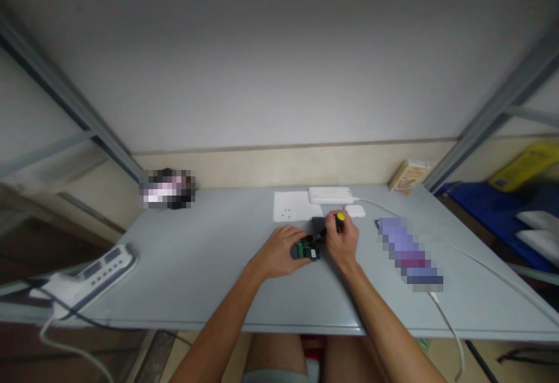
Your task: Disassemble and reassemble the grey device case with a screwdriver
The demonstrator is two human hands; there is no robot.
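Observation:
My left hand (285,250) is closed round the edge of an opened computer mouse (301,249), a dark rounded shell with a green circuit board showing. In my right hand (343,240) is a screwdriver (340,217) with a yellow-ended dark handle. Its shaft slants down to the left, toward the board; whether the tip touches is too small to tell. Just behind my hands lies a white sheet of paper (288,204) with several small dark dots or pieces on it. A dark flat piece (318,223) sits at the paper's front edge, partly hidden by my right hand.
On the grey table (196,272) stand a white power strip (94,278) at left and a phone (408,252) with a cable at right. A white power bank (331,195), a small white case (354,211) and a small box (409,176) are toward the back wall.

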